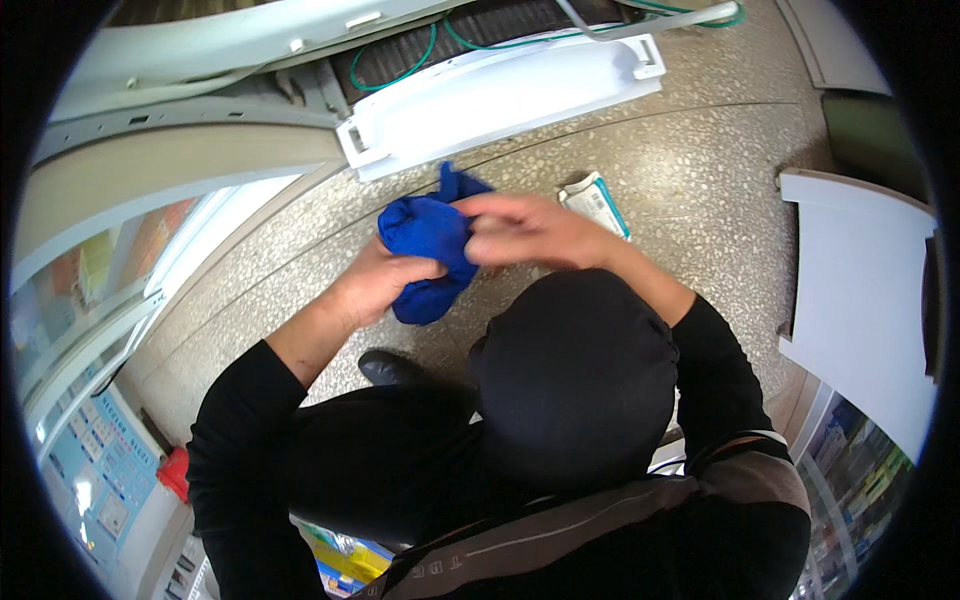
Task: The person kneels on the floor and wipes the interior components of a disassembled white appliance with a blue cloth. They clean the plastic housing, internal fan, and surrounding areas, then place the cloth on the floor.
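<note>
A bunched blue cloth (pixel 428 232) is held above the speckled floor, its folds hanging down and one narrow end sticking out at the top. My left hand (pixel 375 285) is closed around its lower left side, with the thumb across the front. My right hand (pixel 535 232) is at the right edge of the cloth, fingers directed at it and smeared by motion. Whether those fingers grip the fabric cannot be made out. Just beyond my right hand, a white packet with a teal edge (pixel 598 205) lies on the floor.
A long white tray-like panel (pixel 505 100) lies ahead, beside a dark ribbed strip with a green cable (pixel 400 78). A pale curved frame (pixel 190 185) stands at the left. White cabinet panels (pixel 860 260) stand at the right. A black shoe (pixel 388 368) is below the cloth.
</note>
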`<action>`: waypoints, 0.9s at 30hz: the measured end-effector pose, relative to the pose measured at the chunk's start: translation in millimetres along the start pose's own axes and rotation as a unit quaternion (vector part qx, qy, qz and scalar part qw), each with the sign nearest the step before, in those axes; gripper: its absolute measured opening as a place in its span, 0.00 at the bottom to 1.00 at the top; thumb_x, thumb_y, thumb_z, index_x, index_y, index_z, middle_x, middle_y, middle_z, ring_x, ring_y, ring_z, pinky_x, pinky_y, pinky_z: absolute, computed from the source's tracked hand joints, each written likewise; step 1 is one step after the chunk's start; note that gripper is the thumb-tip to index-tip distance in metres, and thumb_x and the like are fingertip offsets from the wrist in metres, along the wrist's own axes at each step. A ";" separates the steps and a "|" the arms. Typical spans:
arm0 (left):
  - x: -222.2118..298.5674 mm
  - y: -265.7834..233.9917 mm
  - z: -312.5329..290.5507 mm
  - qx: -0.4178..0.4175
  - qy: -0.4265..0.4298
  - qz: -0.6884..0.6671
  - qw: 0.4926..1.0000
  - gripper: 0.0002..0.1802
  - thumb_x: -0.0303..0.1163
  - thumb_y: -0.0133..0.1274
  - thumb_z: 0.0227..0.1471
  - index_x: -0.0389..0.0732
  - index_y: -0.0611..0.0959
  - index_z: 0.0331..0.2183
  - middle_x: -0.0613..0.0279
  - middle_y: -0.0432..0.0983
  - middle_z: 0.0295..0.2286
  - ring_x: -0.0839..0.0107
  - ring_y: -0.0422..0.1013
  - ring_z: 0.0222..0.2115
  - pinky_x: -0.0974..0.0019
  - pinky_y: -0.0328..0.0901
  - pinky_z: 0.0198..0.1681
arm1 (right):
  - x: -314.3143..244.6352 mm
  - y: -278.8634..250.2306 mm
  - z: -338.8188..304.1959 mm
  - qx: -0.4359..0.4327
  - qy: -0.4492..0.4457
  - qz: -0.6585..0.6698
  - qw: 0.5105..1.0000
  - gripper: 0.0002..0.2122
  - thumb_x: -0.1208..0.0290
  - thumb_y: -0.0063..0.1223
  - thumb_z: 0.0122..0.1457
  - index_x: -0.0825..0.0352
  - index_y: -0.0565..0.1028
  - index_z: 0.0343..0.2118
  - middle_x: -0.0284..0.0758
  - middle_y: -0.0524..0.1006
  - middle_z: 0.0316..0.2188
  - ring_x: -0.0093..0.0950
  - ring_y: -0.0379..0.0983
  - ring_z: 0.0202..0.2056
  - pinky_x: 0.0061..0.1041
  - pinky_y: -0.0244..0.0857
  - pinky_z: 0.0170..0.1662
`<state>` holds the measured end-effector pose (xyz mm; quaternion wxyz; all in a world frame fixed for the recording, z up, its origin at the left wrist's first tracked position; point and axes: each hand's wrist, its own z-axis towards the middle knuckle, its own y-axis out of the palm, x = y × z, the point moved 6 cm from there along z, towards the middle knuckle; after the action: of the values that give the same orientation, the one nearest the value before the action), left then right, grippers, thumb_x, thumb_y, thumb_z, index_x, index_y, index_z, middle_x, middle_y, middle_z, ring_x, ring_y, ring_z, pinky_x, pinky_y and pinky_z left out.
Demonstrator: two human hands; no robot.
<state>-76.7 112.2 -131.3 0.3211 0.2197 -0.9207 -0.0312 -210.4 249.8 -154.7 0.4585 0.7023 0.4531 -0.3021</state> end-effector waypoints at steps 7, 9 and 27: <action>-27.9 -119.4 -15.8 0.117 -0.085 0.152 0.978 0.28 0.37 0.64 0.45 0.37 0.80 0.49 0.59 0.80 0.34 0.68 0.76 0.36 0.65 0.70 0.44 | 47.5 -110.2 -82.2 0.366 0.064 -0.427 0.825 0.15 0.67 0.61 0.55 0.68 0.77 0.45 0.40 0.78 0.37 0.33 0.77 0.35 0.32 0.72 0.40; -38.4 -155.4 -19.5 0.200 -0.122 0.051 0.971 0.30 0.45 0.64 0.48 0.30 0.79 0.46 0.53 0.80 0.37 0.66 0.77 0.35 0.64 0.73 0.41 | 64.9 -109.2 -87.7 0.350 0.084 -0.361 0.860 0.14 0.70 0.61 0.57 0.69 0.77 0.45 0.38 0.78 0.36 0.30 0.77 0.34 0.28 0.72 0.41; -34.0 -90.0 33.5 -0.072 -0.063 0.443 0.891 0.18 0.37 0.62 0.43 0.32 0.83 0.33 0.54 0.81 0.30 0.64 0.76 0.33 0.62 0.69 0.41 | 84.2 -108.8 -125.8 0.449 0.089 -0.286 0.842 0.13 0.72 0.60 0.56 0.67 0.78 0.45 0.41 0.79 0.39 0.33 0.79 0.35 0.30 0.73 0.41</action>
<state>-38.7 42.7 -195.3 0.2577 -0.2377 -0.9359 0.0340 -274.5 413.9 -215.7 -0.0562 0.6942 0.4874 -0.5267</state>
